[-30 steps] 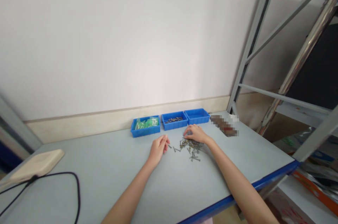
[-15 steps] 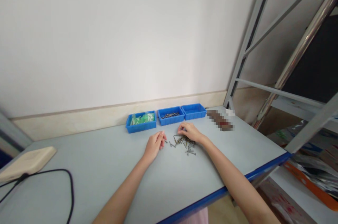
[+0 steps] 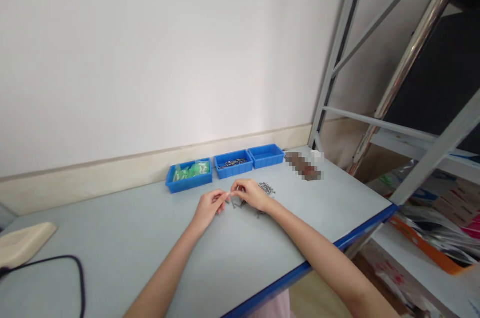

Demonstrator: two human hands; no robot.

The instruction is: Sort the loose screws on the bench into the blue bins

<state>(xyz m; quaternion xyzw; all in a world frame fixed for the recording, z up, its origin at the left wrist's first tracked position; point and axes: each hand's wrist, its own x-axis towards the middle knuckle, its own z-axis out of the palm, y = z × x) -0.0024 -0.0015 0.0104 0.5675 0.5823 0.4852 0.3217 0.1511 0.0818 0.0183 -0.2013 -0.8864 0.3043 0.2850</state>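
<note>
My left hand (image 3: 212, 206) is closed, its thumb and fingers pressed together just above the table. From the right, my right hand (image 3: 250, 194) reaches in with thumb and forefinger pinched, and the fingertips of both hands meet. Whatever lies between them is too small to make out. Under and behind my right hand lies a loose pile of metal screws (image 3: 267, 188), partly hidden by the hand and wrist. A single screw (image 3: 234, 204) shows just below the right fingertips.
Along the wall stand three blue bins: one with green and clear plastic packets (image 3: 191, 170), a middle bin holding screws (image 3: 233, 172), and a right bin (image 3: 266, 157). A blurred brown item (image 3: 303, 165) lies right of them. A cream box (image 3: 28, 243) and black cable (image 3: 80, 278) lie left.
My right hand has moved left from the screw pile to my left hand, so the fingertips now meet. More of the pile's far side shows. The view has shifted slightly right.
</note>
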